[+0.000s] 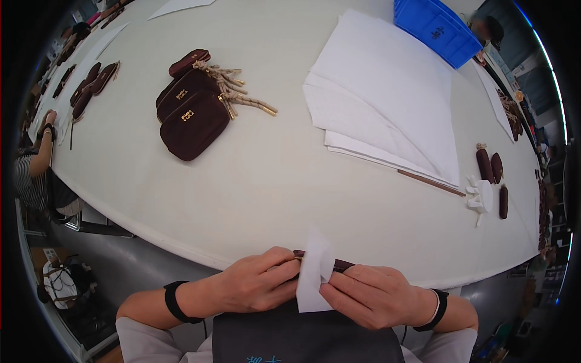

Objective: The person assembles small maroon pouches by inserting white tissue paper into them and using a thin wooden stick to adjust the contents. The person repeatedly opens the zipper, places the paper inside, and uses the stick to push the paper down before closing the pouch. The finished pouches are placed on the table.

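Note:
Just in front of me at the table's near edge, both my hands hold a dark maroon pouch (342, 265), seen edge-on and mostly hidden. A small white sheet (313, 275), thin like paper or cloth, stands folded over its middle. The fingers of my left hand (259, 281) are closed on the pouch's left end. My right hand (370, 294) pinches the right end together with the sheet's edge. Farther off to the left lies an overlapping row of maroon zip pouches (195, 128) with gold lettering and knotted beige cords (239, 100).
A stack of large white sheets (387, 91) lies right of centre, below a blue plastic bin (433, 33). A thin brown strip (431, 183) points toward a crumpled white item (481, 196) and small maroon pouches (484, 164). At far left, a person (37, 172) works beside more pouches.

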Available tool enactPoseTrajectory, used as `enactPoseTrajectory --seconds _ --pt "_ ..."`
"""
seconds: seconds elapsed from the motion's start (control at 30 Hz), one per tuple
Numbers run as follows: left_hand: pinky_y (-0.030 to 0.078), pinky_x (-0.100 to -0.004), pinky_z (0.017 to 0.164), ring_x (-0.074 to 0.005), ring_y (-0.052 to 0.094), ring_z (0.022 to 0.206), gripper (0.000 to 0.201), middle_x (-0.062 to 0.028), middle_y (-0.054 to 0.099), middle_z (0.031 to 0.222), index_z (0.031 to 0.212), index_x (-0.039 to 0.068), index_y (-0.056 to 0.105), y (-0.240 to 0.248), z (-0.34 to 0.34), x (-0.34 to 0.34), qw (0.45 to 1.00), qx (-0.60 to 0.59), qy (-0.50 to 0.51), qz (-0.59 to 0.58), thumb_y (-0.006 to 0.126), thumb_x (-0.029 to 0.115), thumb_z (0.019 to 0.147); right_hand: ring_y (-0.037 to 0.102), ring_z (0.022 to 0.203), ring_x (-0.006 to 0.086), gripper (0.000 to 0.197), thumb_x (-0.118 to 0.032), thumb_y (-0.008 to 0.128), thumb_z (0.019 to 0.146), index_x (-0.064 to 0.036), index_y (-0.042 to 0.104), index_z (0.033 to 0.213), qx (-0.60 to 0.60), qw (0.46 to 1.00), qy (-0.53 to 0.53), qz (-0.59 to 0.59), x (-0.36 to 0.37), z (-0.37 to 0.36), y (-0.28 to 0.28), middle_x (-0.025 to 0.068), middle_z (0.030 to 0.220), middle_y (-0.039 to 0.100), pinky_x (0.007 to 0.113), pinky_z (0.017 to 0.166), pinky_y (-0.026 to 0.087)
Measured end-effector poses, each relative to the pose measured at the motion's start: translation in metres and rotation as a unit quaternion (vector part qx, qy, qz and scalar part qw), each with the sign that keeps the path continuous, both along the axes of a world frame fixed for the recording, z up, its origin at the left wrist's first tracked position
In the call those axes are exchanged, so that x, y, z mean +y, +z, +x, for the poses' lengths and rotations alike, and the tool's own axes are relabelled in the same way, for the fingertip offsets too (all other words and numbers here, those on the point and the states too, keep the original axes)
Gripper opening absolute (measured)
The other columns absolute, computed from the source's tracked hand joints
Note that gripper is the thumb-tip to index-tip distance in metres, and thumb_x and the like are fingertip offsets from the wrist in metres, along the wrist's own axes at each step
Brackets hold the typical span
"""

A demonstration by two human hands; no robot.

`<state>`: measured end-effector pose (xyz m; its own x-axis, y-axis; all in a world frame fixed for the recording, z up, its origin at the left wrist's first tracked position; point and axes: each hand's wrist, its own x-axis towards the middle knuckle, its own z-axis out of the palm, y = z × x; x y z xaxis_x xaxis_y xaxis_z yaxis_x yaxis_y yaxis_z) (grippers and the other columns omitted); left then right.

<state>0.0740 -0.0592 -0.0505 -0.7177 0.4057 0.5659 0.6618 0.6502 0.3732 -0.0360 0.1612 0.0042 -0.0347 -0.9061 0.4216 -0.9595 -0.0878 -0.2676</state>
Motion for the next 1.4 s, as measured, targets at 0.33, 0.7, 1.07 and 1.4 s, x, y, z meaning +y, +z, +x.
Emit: enactPoseTrajectory --seconds 0.33,0.7,1.07,1.4 --pt "0.059 -0.0307 0.075 -0.0270 0.067 0.098 0.015 -0.0140 0.064 0.116 0.091 -0.001 0.069 -0.010 0.006 -0.008 0.998 0.018 0.005 0.054 0.070 -0.001 0.076 0.056 0.073 0.0177 0.032 -0.016 0.075 0.083 0.0015 0.064 0.107 -0.145 0.972 0.017 0.184 -0.008 -0.012 0.020 0.0047 0.077 0.058 0.027 0.058 0.048" --pt "0.059 -0.0284 0.072 -0.0266 0.069 0.101 0.024 -0.0124 0.061 0.117 0.100 0.002 0.073 -0.023 0.012 -0.009 0.994 -0.008 -0.001 0.111 0.073 -0.001 0.076 0.055 0.075 0.0188 0.045 -0.018 0.074 0.086 0.0047 0.063 0.124 -0.101 0.984 -0.015 0.146 -0.009 0.000 -0.007 0.0068 0.089 0.057 0.028 0.064 0.048" --pt "0.054 -0.0263 0.062 -0.0194 0.065 0.084 0.026 -0.0053 0.058 0.102 0.097 0.004 0.073 -0.010 0.001 -0.009 0.995 0.054 -0.009 0.080 0.075 -0.001 0.071 0.054 0.083 0.0200 0.039 -0.042 0.070 0.086 -0.0037 0.067 0.093 -0.034 0.970 -0.022 0.238 -0.019 0.006 0.002 0.0055 0.084 0.056 0.031 0.066 0.043" --pt "0.054 -0.0273 0.064 -0.0177 0.065 0.081 0.022 -0.0024 0.058 0.096 0.089 0.007 0.079 -0.006 0.005 -0.015 0.999 -0.011 -0.006 0.052 0.087 0.009 0.069 0.053 0.068 0.0186 0.017 -0.021 0.065 0.082 -0.0070 0.061 0.073 0.107 0.973 -0.080 0.187 -0.017 0.022 -0.016 0.0041 0.068 0.055 0.030 0.060 0.038"
